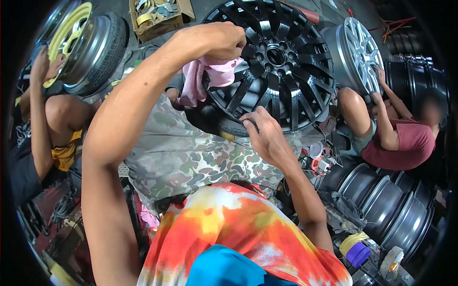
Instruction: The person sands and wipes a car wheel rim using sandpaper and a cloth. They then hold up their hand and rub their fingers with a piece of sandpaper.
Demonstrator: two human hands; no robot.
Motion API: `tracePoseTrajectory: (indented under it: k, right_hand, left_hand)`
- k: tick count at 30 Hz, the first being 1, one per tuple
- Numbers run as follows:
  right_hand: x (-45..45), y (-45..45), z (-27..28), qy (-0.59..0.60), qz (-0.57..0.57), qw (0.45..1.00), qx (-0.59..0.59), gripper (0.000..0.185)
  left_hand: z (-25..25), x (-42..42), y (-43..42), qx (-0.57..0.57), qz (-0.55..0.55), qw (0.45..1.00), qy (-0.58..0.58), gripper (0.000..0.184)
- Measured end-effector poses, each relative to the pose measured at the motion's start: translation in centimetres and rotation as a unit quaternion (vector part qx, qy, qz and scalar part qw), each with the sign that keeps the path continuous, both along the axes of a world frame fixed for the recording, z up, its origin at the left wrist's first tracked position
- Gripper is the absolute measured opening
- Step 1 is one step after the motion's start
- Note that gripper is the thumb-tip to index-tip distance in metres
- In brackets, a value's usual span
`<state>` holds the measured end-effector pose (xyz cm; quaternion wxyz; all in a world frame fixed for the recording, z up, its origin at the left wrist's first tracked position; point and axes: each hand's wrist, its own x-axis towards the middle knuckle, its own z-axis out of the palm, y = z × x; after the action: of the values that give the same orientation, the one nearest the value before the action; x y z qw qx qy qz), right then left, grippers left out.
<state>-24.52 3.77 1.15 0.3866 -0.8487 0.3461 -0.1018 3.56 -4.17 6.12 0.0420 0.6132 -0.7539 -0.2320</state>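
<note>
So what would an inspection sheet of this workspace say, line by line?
Surface: black tire under the wheel; gray floor partly visible.
Job's things: glossy black wheel, pink cloth.
Clutter: cardboard box of tape rolls and scraps; red power tool.
Hands: left hand's grip curled above the cloth, hold unclear; right hand at the wheel's rim.
Cables: tangled cords, lower left.
Surroundings: one person at a silver wheel, another at a yellow one.

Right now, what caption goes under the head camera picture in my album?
Pink cloth in the left hand, right hand on the edge of a black wheel.
</note>
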Motion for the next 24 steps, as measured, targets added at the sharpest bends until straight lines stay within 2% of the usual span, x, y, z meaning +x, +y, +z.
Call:
tracePoseTrajectory:
  k: [3, 5, 9, 11, 16, 18, 24]
  right_hand:
    - [0.4, 0.2, -0.1, -0.018, 0.001, 0.999, -0.027, 0.016]
    - [-0.4, 0.1, -0.1, 0.046, 0.05, 0.991, -0.116, 0.016]
    - [0.0, -0.2, -0.3, 0.037, 0.065, 0.99, -0.122, 0.016]
    - [0.8, -0.4, -1.4, -0.01, 0.058, 0.992, -0.111, 0.018]
    - [0.1, -0.8, -0.5, 0.006, 0.069, 0.99, -0.123, 0.015]
    - [-0.4, -1.0, -0.5, 0.024, 0.085, 0.987, -0.131, 0.016]
    - [1.2, -1.2, -1.4, 0.0, 0.064, 0.985, -0.157, 0.015]
  left_hand:
    - [0.0, -0.1, 0.2, -0.008, 0.013, 1.0, 0.012, 0.026]
    - [0.1, 0.0, 0.4, -0.017, 0.012, 1.0, 0.008, 0.026]
    - [-0.2, 0.4, 0.1, -0.023, -0.012, 1.0, 0.006, 0.026]
    - [-0.2, 0.3, 0.2, -0.026, -0.01, 1.0, 0.005, 0.027]
    - [1.0, -0.9, 1.4, -0.028, -0.017, 0.999, 0.012, 0.03]
    - [2.0, -1.4, 2.0, 0.015, -0.011, 1.0, 0.0, 0.036]
    - [1.8, -1.6, 2.6, 0.02, -0.041, 0.999, 0.007, 0.043]
